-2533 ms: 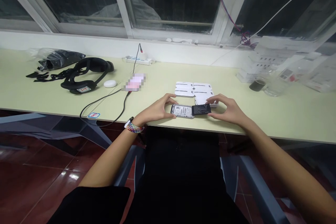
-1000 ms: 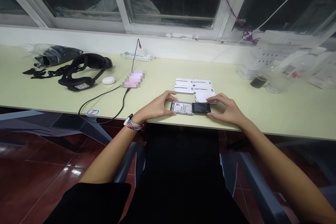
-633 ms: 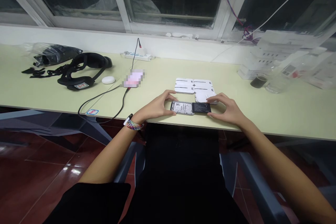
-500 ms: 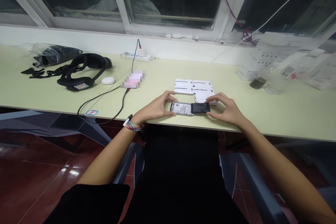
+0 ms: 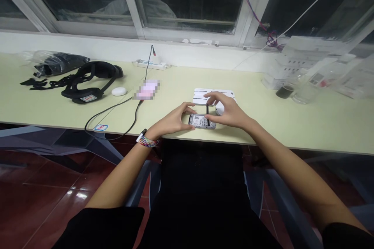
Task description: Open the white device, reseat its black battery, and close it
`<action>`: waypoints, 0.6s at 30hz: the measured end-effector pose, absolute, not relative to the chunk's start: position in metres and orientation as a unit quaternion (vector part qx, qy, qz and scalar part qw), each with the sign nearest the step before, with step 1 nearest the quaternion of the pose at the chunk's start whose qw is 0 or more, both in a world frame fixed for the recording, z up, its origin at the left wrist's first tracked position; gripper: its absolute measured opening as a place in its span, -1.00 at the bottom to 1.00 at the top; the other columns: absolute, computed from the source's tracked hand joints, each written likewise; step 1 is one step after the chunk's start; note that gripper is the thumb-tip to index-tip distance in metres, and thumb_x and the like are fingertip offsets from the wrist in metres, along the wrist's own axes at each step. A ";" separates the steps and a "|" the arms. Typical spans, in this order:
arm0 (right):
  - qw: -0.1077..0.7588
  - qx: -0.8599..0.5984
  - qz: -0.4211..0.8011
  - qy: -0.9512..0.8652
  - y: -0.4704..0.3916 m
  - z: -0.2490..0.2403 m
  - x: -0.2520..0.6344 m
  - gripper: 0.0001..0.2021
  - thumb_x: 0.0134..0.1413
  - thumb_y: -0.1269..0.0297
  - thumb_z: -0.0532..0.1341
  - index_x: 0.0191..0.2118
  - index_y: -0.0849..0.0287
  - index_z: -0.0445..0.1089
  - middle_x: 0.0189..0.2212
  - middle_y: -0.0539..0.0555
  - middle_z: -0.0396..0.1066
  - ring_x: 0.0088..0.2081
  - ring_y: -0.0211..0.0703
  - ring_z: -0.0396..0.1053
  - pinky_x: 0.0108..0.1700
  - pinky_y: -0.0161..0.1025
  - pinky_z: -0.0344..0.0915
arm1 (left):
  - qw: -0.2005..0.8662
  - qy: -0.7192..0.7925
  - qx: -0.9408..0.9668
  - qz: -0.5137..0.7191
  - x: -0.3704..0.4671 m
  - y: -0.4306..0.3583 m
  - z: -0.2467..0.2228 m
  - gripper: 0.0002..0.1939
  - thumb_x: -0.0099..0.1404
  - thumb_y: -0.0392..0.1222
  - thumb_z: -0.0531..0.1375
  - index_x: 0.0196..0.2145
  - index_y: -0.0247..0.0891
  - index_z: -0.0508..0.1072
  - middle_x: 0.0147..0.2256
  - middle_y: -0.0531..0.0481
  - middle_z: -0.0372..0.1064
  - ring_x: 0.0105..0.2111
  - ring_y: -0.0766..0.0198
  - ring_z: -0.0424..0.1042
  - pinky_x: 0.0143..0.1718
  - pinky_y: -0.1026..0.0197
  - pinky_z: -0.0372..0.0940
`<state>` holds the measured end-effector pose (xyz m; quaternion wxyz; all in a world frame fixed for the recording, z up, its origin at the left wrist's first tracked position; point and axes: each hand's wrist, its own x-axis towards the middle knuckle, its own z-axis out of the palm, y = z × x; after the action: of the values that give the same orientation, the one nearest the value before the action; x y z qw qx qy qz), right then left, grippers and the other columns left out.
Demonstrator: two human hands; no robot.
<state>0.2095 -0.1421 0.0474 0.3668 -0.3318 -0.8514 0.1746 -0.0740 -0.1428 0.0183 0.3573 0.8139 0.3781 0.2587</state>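
A small device with a white labelled interior (image 5: 198,120) lies face up near the table's front edge. My left hand (image 5: 174,120) grips its left end between thumb and fingers. Above the device's right part, my right hand (image 5: 224,112) pinches a thin black battery (image 5: 207,109), turned up on edge. Just behind are flat white pieces with black marks (image 5: 200,97), set side by side and partly hidden by my right hand.
Left on the pale table (image 5: 169,85) are a black headset (image 5: 96,81), a white oval case (image 5: 119,91), a cabled phone (image 5: 148,88) and a power strip (image 5: 152,64). At right stand a dark-filled container (image 5: 284,92), a clear bottle (image 5: 304,92) and white boxes (image 5: 300,60).
My right hand has moved left with the black battery, from beside the device to above its right part. The battery has gone from flat to on edge. My left hand keeps its hold.
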 end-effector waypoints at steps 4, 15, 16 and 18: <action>0.331 -0.337 0.203 -0.858 -0.139 0.038 0.185 -0.41 0.16 0.05 0.49 0.25 -0.02 0.37 0.01 0.14 0.57 0.10 0.17 0.51 0.14 0.11 0.44 | 0.359 0.368 0.816 0.266 -0.074 -0.143 0.017 -0.17 0.27 -0.07 0.47 0.36 -0.05 0.19 0.20 -0.16 0.51 0.31 -0.12 0.43 0.40 -0.25 0.21; 0.284 -0.314 0.094 -0.901 -0.156 0.014 0.189 -0.83 0.50 0.15 0.26 -0.09 -0.04 0.64 0.03 0.07 0.67 0.24 0.25 0.36 0.27 0.29 0.29 | 0.357 0.380 0.811 0.263 -0.073 -0.143 0.019 -0.11 0.24 -0.05 0.50 0.37 -0.05 0.16 0.22 -0.20 0.51 0.36 -0.15 0.39 0.44 -0.31 0.16; 0.280 -0.315 0.086 -0.903 -0.158 0.015 0.191 -0.80 0.51 0.16 0.24 -0.06 -0.05 0.65 0.11 0.07 0.64 0.29 0.27 0.32 0.29 0.33 0.27 | 0.357 0.380 0.812 0.262 -0.073 -0.143 0.019 -0.11 0.24 -0.05 0.50 0.38 -0.05 0.16 0.23 -0.19 0.51 0.36 -0.15 0.39 0.45 -0.31 0.15; 0.271 -0.320 0.071 -0.905 -0.163 0.017 0.193 -0.76 0.52 0.13 0.22 -0.02 -0.05 0.67 0.24 0.11 0.56 0.35 0.30 0.26 0.32 0.39 0.26 | 0.353 0.377 0.815 0.263 -0.074 -0.142 0.018 -0.11 0.24 -0.06 0.50 0.39 -0.04 0.17 0.23 -0.19 0.50 0.37 -0.15 0.38 0.45 -0.30 0.16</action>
<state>0.1927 -0.1631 0.0171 0.2712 -0.3203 -0.9049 0.0714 -0.0744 -0.1423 0.0183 0.3531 0.8148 0.3771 0.2630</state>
